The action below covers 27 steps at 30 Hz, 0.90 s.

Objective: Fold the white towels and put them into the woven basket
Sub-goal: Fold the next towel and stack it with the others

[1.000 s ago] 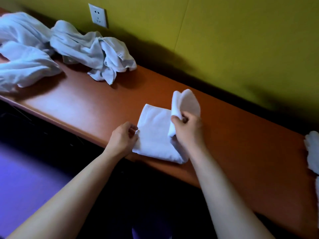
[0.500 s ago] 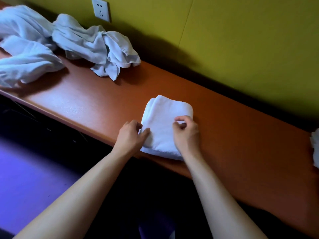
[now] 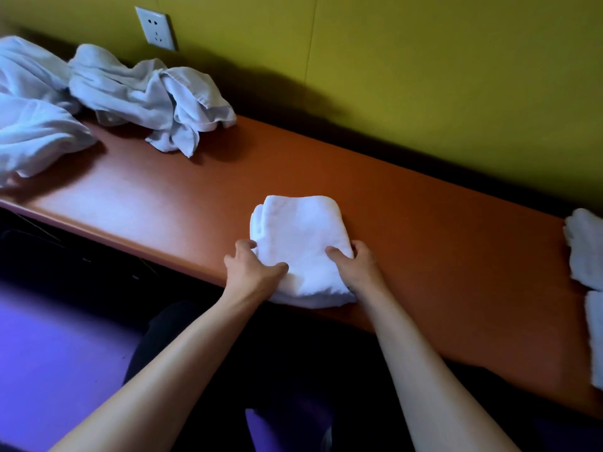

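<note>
A folded white towel [image 3: 301,243] lies near the front edge of the orange-brown counter [image 3: 424,230]. My left hand [image 3: 251,269] grips its left side, thumb on top and fingers curled at the edge. My right hand [image 3: 357,265] grips its right side the same way, thumb on the cloth. A heap of crumpled white towels [image 3: 146,93] lies at the counter's far left, with another bunch [image 3: 29,132] beside it. More white towel [image 3: 587,252] shows at the right edge. No woven basket is in view.
A yellow-green wall [image 3: 424,76] runs along the back of the counter, with a white power socket [image 3: 156,27] on it. Purple floor [image 3: 49,337] lies below the counter's front edge on the left.
The raised flap of the towel came down, leaving a compact fold. Both hands moved from the towel's top to its two sides and now clasp it.
</note>
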### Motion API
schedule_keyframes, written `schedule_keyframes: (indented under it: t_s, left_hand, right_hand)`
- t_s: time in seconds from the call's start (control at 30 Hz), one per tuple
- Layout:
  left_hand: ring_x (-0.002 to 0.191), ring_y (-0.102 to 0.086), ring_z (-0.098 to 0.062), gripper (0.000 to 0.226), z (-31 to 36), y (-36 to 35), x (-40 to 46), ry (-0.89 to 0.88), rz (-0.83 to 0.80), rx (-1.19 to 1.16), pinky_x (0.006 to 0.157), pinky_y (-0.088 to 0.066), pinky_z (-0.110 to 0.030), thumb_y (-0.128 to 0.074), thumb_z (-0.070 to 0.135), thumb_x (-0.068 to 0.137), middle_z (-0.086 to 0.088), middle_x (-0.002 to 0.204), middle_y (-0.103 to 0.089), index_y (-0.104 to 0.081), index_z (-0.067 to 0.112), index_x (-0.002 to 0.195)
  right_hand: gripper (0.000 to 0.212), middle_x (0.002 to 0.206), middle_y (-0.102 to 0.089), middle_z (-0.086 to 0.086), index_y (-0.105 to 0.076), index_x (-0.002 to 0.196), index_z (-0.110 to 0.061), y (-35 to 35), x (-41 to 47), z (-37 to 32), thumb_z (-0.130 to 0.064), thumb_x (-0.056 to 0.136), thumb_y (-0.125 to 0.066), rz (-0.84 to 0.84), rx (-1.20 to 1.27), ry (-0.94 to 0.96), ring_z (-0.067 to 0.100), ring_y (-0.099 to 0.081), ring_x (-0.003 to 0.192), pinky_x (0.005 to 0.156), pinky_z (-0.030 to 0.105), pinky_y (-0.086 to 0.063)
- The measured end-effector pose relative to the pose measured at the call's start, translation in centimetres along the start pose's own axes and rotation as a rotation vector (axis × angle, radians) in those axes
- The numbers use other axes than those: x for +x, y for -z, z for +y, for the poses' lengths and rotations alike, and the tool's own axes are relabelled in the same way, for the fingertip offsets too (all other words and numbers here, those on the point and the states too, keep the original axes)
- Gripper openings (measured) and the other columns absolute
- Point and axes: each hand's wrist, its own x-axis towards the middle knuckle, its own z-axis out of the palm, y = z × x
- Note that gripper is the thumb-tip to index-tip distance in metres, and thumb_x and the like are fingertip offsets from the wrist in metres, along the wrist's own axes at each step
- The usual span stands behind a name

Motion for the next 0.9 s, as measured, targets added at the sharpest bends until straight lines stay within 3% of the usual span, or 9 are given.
schedule_keyframes:
  t_s: [0.17, 0.23, 0.3, 0.4, 0.5, 0.6, 0.73, 0.83, 0.9]
  left_hand:
    - [0.100, -0.067, -0.021, 0.090, 0.7, -2.9, -3.8, 0.047, -0.103, -0.334, 0.081, -0.059, -0.037, -0.068, 0.030, 0.059, -0.002, 0.117, -0.063, -0.038, 0.032, 0.143]
    - [0.099, -0.066, -0.022, 0.082, 1.4, -4.6, -4.4, 0.082, -0.140, -0.424, 0.071, -0.057, -0.034, -0.065, 0.026, 0.066, -0.002, 0.118, -0.062, -0.039, 0.036, 0.143]
    - [0.101, -0.064, -0.021, 0.069, 2.2, -6.4, -4.7, 0.032, -0.141, -0.404, 0.071, -0.052, -0.032, -0.064, 0.023, 0.078, -0.004, 0.123, -0.061, -0.043, 0.031, 0.143]
    - [0.102, -0.066, -0.020, 0.052, 3.4, -9.9, -5.2, -0.091, -0.187, -0.267, 0.080, -0.053, -0.033, -0.063, 0.017, 0.089, -0.004, 0.125, -0.063, -0.049, 0.029, 0.138]
    - [0.101, -0.068, -0.020, 0.056, 4.8, -13.6, -6.5, -0.182, -0.295, -0.198, 0.087, -0.057, -0.040, -0.066, 0.026, 0.079, -0.004, 0.122, -0.065, -0.050, 0.041, 0.131]
    - [0.107, -0.065, -0.021, 0.060, 6.1, -17.2, -8.1, -0.267, -0.368, -0.146, 0.093, -0.056, -0.047, -0.062, 0.033, 0.072, -0.001, 0.125, -0.061, -0.050, 0.047, 0.129]
    - [0.112, -0.062, -0.026, 0.051, 7.5, -21.6, -9.5, -0.373, -0.441, -0.111, 0.091, -0.056, -0.049, -0.069, 0.025, 0.084, -0.004, 0.131, -0.057, -0.050, 0.058, 0.119]
    - [0.111, -0.063, -0.025, 0.054, 8.4, -24.4, -10.6, -0.444, -0.478, -0.115, 0.081, -0.055, -0.037, -0.065, 0.009, 0.094, -0.002, 0.127, -0.059, -0.051, 0.056, 0.118]
    - [0.110, -0.064, -0.021, 0.052, 9.4, -25.9, -11.5, -0.497, -0.479, -0.123, 0.082, -0.056, -0.037, -0.068, 0.014, 0.091, 0.004, 0.125, -0.061, -0.053, 0.054, 0.122]
  right_hand:
    - [0.037, 0.112, -0.065, 0.001, -0.059, 0.120, -0.018, 3.8, -1.1, 2.5, -0.026, 0.086, -0.072, -0.016, 0.104, 0.021, 0.017, -0.062, 0.090, 0.070, 0.028, -0.045]
    - [0.035, 0.108, -0.065, -0.001, -0.060, 0.119, -0.018, 5.6, -1.4, 3.7, -0.024, 0.086, -0.073, 0.002, 0.123, 0.035, 0.012, -0.061, 0.084, 0.063, 0.023, -0.044]
    - [0.035, 0.108, -0.066, 0.000, -0.061, 0.119, -0.017, 7.6, -1.7, 4.9, -0.022, 0.086, -0.073, 0.044, 0.156, 0.037, 0.011, -0.060, 0.082, 0.062, 0.021, -0.044]
    - [0.037, 0.106, -0.062, -0.003, -0.059, 0.120, -0.016, 11.6, -1.9, 7.0, -0.023, 0.087, -0.073, 0.121, 0.180, 0.030, 0.016, -0.059, 0.091, 0.070, 0.025, -0.041]
    - [0.041, 0.108, -0.062, -0.004, -0.057, 0.122, -0.019, 15.7, -2.1, 9.6, -0.028, 0.086, -0.074, 0.159, 0.201, -0.001, 0.017, -0.060, 0.096, 0.074, 0.026, -0.042]
    - [0.052, 0.113, -0.060, -0.007, -0.053, 0.126, -0.026, 19.3, -2.5, 12.3, -0.036, 0.081, -0.076, 0.170, 0.199, -0.030, 0.019, -0.060, 0.105, 0.089, 0.035, -0.050]
    - [0.056, 0.117, -0.055, -0.009, -0.048, 0.132, -0.029, 23.4, -3.0, 14.8, -0.035, 0.082, -0.073, 0.209, 0.197, -0.047, 0.020, -0.058, 0.112, 0.096, 0.038, -0.049]
    - [0.056, 0.123, -0.059, -0.007, -0.049, 0.133, -0.029, 26.3, -3.3, 16.1, -0.032, 0.083, -0.072, 0.263, 0.189, -0.017, 0.020, -0.058, 0.115, 0.094, 0.034, -0.048]
    - [0.056, 0.126, -0.061, -0.008, -0.049, 0.134, -0.029, 28.4, -3.6, 16.7, -0.032, 0.083, -0.072, 0.295, 0.198, 0.014, 0.016, -0.058, 0.113, 0.089, 0.029, -0.045]
